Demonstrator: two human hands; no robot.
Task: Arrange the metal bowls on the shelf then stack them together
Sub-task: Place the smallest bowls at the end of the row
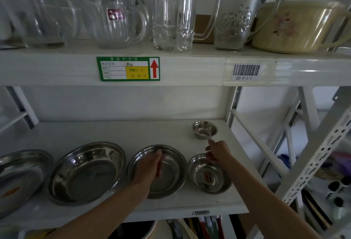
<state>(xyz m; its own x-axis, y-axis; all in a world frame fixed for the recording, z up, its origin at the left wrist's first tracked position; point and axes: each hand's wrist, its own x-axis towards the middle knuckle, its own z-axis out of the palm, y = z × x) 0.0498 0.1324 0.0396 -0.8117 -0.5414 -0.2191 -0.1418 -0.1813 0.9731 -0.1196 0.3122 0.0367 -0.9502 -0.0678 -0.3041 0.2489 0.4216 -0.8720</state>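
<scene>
Bowls [87, 174] line the shelf [114, 130]; left hand [150, 166] seemingly loose, right hand [218, 153] pointing, both empty.

Leftmost metal bowl [19, 174] cut by frame edge; left hand [150, 166] hides pt of middle bowl [171, 179].

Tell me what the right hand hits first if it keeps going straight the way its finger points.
Most likely the smallest bowl at the back of the shelf. The right hand points a finger at its near rim, with only a small gap showing; depth is hard to judge from this one view.
</scene>
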